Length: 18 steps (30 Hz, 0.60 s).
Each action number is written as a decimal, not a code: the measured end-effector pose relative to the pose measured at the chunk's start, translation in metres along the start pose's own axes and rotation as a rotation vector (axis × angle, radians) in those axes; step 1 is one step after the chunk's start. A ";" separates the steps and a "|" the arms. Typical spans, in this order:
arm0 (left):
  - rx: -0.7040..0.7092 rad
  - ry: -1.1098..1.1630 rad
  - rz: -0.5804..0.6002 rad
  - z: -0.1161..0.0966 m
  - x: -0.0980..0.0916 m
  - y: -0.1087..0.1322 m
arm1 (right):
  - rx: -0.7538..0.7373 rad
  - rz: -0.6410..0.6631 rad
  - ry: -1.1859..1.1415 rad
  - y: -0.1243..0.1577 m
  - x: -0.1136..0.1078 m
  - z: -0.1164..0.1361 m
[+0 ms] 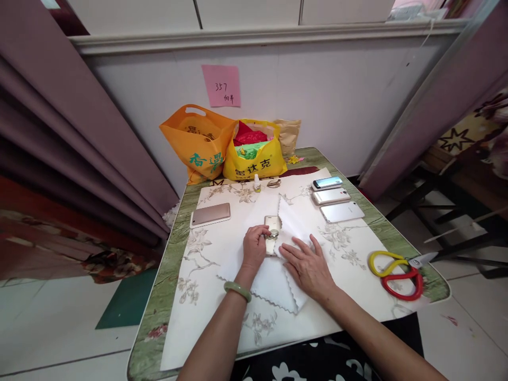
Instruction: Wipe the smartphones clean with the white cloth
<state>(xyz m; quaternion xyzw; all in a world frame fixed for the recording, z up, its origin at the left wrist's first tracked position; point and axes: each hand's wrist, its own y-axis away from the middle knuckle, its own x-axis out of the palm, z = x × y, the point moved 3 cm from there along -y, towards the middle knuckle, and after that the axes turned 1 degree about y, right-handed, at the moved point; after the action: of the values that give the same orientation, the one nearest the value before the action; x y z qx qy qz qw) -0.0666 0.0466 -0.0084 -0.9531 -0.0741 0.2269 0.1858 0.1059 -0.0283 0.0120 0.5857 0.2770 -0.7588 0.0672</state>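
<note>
A pale gold smartphone (271,221) lies in the middle of a white cloth (273,280) with a scalloped edge. A round metal ring holder sits on the phone's upward face. My left hand (254,244), a green bangle at its wrist, has its fingers curled against the phone's left side near the ring. My right hand (307,266) rests with spread fingers on the cloth's right part, which is folded inward and partly covers the phone's right side. Under the cloth is a white sheet with a floral print (190,328).
Several phones lie around: a rose-gold one (213,214) at left, a white one (342,211) among those at right. Scissors (399,271) with yellow and red handles lie at right. A small bottle (257,183), an orange bag (198,137) and a yellow bag (254,168) stand behind.
</note>
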 end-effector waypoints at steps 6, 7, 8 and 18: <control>0.007 -0.009 -0.002 0.000 0.000 -0.001 | 0.000 0.017 -0.018 0.000 0.002 0.016; 0.009 -0.013 0.000 -0.001 0.000 -0.001 | -0.017 0.027 -0.030 -0.001 0.003 0.018; 0.011 -0.017 0.003 -0.001 0.000 -0.001 | -0.032 0.035 -0.041 -0.002 0.004 0.020; 0.000 -0.019 0.011 -0.001 0.000 0.000 | 0.070 -0.048 -0.106 0.000 -0.012 -0.001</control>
<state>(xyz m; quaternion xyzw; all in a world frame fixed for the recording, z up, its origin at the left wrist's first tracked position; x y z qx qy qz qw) -0.0659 0.0467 -0.0078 -0.9513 -0.0708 0.2371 0.1839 0.1101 -0.0306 0.0227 0.5399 0.2603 -0.7993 0.0431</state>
